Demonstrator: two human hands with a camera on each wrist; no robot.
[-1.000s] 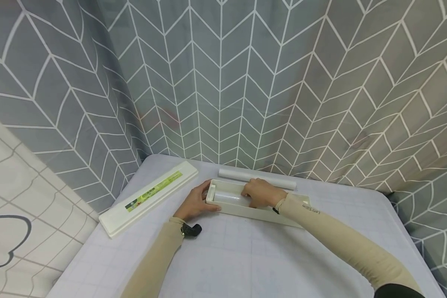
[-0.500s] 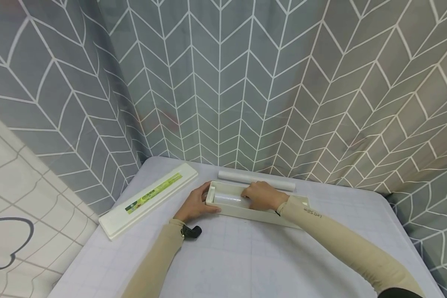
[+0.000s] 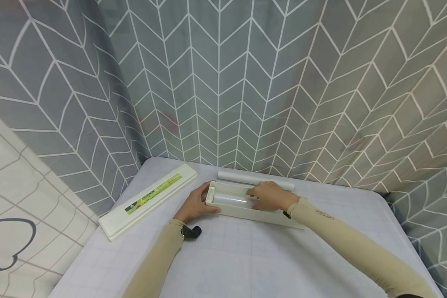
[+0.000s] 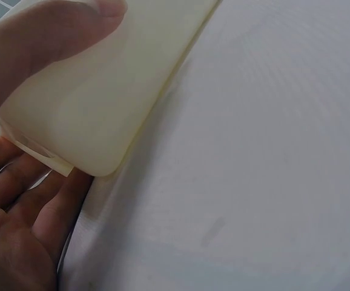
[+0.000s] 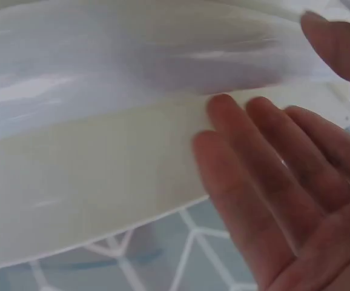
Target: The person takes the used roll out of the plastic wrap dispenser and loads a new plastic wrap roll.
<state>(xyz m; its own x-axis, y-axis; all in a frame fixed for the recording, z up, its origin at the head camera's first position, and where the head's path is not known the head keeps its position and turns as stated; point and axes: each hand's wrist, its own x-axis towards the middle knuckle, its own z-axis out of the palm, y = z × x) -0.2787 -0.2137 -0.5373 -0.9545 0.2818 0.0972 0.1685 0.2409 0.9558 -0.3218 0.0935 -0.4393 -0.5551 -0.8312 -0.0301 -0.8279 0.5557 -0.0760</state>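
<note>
A long cream plastic box (image 3: 242, 214) lies lidless on the table. Inside it is a roll of clear plastic film (image 3: 229, 199), shiny in the right wrist view. My left hand (image 3: 195, 205) grips the box's left end, thumb on the front wall and fingers around the end, as the left wrist view shows. Over the box's middle, my right hand (image 3: 272, 196) reaches in from above. Seen from the right wrist, its fingers (image 5: 247, 188) are extended beside the film roll, fingertips at the inner wall, thumb apart, nothing pinched between them. The right hand hides part of the roll.
A matching long lid (image 3: 113, 221) with a green label lies slanted at the left. Behind the box, close to the patterned curtain (image 3: 208, 103), rests a white tube (image 3: 238, 178). A pale cloth covers the table (image 3: 223, 260).
My right hand has shifted a little to the right along the box, and more of the film roll shows. The left hand keeps its grip on the box end.
</note>
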